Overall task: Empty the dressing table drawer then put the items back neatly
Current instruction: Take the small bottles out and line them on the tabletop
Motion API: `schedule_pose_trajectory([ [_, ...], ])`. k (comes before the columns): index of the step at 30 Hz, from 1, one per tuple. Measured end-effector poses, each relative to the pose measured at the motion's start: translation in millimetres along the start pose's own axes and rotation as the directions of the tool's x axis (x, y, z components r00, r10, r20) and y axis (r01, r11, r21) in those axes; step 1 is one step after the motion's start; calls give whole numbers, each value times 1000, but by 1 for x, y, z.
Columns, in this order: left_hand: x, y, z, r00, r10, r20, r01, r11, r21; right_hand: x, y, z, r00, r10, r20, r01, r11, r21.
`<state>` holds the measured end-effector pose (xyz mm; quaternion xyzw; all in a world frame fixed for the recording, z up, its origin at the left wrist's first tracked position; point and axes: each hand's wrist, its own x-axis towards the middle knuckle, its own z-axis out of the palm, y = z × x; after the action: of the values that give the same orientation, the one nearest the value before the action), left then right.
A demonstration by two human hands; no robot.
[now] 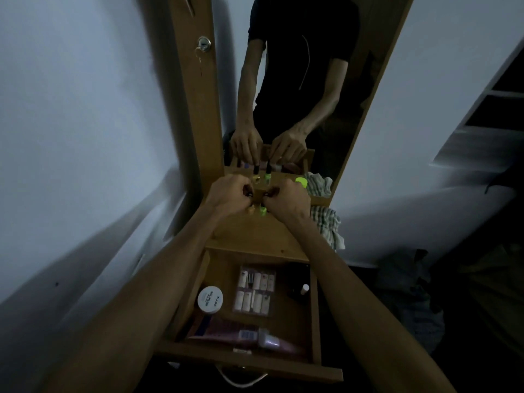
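The wooden drawer (pixel 315 313) stands pulled open below the dressing table top (pixel 255 236). Inside lie a white round jar (pixel 210 299), a clear pack of false nails (pixel 255 292), a pink tube (pixel 226 330), a small pale bottle (pixel 268 340) and a dark bottle with a white cap (pixel 300 290). On the table top near the mirror, my left hand (pixel 228 195) pinches the dark cap of a beige nail polish bottle (pixel 250 210). My right hand (pixel 285 199) pinches the cap of a bright green nail polish bottle (pixel 262 211). Both bottles stand side by side.
A tall mirror (pixel 297 80) rises behind the table and reflects a person and both bottles. A checked cloth (pixel 326 222) hangs over the table's right edge, with a green object (pixel 301 181) by it. A key sits in a lock (pixel 203 44) on the wooden frame. White walls flank both sides.
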<state>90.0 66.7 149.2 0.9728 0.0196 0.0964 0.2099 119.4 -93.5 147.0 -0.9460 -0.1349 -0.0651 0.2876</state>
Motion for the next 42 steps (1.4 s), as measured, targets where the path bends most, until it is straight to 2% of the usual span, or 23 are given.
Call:
schedule_pose_trajectory([
  [7, 23, -8, 17, 999, 46, -19, -45, 998, 40, 23, 2, 14, 999, -31, -9, 31, 999, -36],
  [15, 35, -15, 31, 996, 78, -31, -77, 997, 29, 31, 6, 23, 998, -34, 51, 38, 996, -77],
  [23, 37, -19, 32, 996, 86, -34, -86, 996, 21, 34, 7, 26, 1000, -21, 17, 22, 997, -76],
  [32, 24, -16, 33, 992, -3, -129, 1, 1000, -15, 28, 17, 23, 998, -33, -48, 30, 998, -50],
  [37, -5, -4, 34, 974, -92, -205, 66, 990, -127, 4, 28, 11, 996, -70, -48, 70, 998, 4],
  [42, -56, 18, 58, 985, -93, -144, 63, 978, -197, -44, 46, 0, 991, -119, -59, 121, 992, 28],
])
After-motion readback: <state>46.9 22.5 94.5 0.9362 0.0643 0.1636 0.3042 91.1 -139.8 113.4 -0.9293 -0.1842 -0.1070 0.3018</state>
